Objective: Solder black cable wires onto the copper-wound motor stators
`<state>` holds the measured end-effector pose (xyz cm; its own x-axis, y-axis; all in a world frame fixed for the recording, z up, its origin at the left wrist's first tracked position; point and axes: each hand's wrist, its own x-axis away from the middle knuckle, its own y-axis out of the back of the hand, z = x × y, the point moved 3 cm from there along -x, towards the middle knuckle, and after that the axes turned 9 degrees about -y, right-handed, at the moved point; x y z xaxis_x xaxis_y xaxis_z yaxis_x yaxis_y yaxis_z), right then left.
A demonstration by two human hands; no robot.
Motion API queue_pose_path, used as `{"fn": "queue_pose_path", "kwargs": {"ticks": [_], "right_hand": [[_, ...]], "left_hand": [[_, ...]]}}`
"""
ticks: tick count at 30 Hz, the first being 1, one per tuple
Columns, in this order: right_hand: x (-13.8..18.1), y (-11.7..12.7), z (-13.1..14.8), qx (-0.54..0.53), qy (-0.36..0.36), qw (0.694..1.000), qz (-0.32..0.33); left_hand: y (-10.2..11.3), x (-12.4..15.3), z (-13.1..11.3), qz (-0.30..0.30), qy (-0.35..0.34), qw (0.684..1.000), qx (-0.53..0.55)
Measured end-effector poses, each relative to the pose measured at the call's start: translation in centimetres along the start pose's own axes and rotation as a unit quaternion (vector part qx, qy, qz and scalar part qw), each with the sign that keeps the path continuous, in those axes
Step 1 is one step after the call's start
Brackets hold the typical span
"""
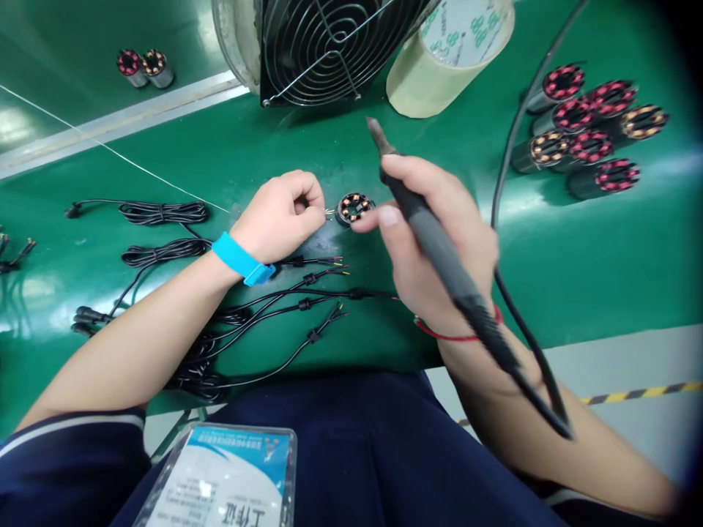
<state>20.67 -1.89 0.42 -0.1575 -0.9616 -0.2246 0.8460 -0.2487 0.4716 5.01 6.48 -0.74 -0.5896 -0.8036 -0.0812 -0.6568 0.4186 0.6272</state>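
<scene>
A: Largest items in view?
B: Green table (576,278); black wire-guarded fan (329,44) at the far edge; roll of clear tape (450,51) just beside the fan.

A: Next in size?
B: Cluster of wound cylinders (590,132) at far right, well apart from the hands; bundle of black cables (220,322) with stripped ends, near the left forearm; two more cylinders (143,67) at far left.

A: Right hand (433,241)?
B: Fingers wrapped around a soldering iron (433,234), tip tilted up and away; thumb stretched toward the small stator; red string around the wrist.

A: Left hand (283,216)?
B: Fingers pressed together, pinching thin wire ends (328,214) just beside the stator; blue wrist strap (242,260) on the wrist.

A: Smallest item?
B: Small stator (353,208), flat on the table, between the two hands.
</scene>
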Motion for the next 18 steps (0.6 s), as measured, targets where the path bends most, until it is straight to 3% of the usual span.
{"fn": "queue_pose_path", "kwargs": {"ticks": [7,18], "right_hand": [[3.7,1.4,-1.3,-0.032,0.015,0.994,-0.103],[4.6,1.2,-2.6,-0.037,-0.026,0.996,-0.073]], "left_hand": [[-0.3,0.1,-0.1,0.008,0.0,1.0,-0.01],[-0.4,0.0,-0.1,0.004,0.02,1.0,-0.001]]}}
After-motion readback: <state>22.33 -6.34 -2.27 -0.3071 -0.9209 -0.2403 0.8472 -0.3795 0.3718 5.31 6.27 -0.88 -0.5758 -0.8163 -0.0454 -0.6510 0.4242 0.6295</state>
